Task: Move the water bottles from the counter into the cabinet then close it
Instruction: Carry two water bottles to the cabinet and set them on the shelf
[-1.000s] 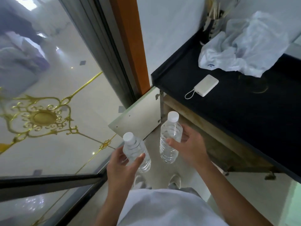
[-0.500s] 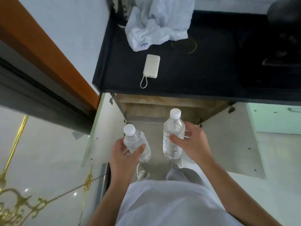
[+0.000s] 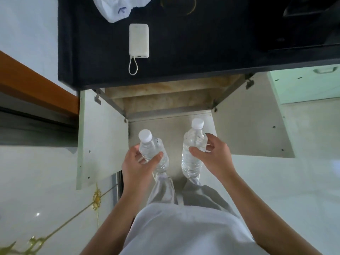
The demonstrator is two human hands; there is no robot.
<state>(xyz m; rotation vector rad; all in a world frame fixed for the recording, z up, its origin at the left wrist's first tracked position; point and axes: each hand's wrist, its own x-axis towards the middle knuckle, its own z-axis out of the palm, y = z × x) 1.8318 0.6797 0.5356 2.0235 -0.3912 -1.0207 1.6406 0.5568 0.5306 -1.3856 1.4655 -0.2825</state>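
Your left grip (image 3: pixel 137 167) is clasping the left bottle (image 3: pixel 149 146), right grip (image 3: pixel 216 157) the right bottle (image 3: pixel 193 142), both upright, cabinet (image 3: pixel 165 100) lying open straight ahead.

No writing here can be made out.
Standing by, the one mark I can see is a blue scribble (image 3: pixel 121 10) on the crumpled white plastic bag (image 3: pixel 110 11) at the back of the black counter (image 3: pixel 184 52) (a few pen-like strokes, perhaps a letter, too blurred to tell). Nothing is legible on the white power bank (image 3: pixel 138 40), the left bottle (image 3: pixel 148 147) or the right bottle (image 3: pixel 190 166).
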